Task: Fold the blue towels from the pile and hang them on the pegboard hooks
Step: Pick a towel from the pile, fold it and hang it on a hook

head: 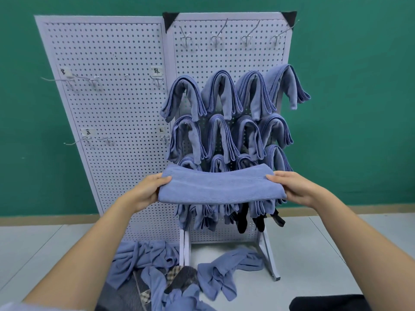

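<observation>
The left grip (147, 191) and right grip (294, 188) each pinch one end of a folded blue towel (221, 187), held flat between them (thumbs on top). Just beyond stands the pegboard (231, 55), draped with hung towels (222, 95); below the grips the pile (152, 263) lies on the floor (314, 254).

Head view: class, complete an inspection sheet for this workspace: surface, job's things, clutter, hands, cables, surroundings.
Surface: pale tiled floor.
Job's things: folded towel held out; hung towels fill several rows of the right pegboard; top hooks bare; towel pile on the floor.
Clutter: checked cloth in the pile; black straps hanging low on the board.
Hands: left hand and right hand each grip one end of the towel.
Cables: nothing seen.
Surroundings: green wall behind; left pegboard holds no towels.
</observation>
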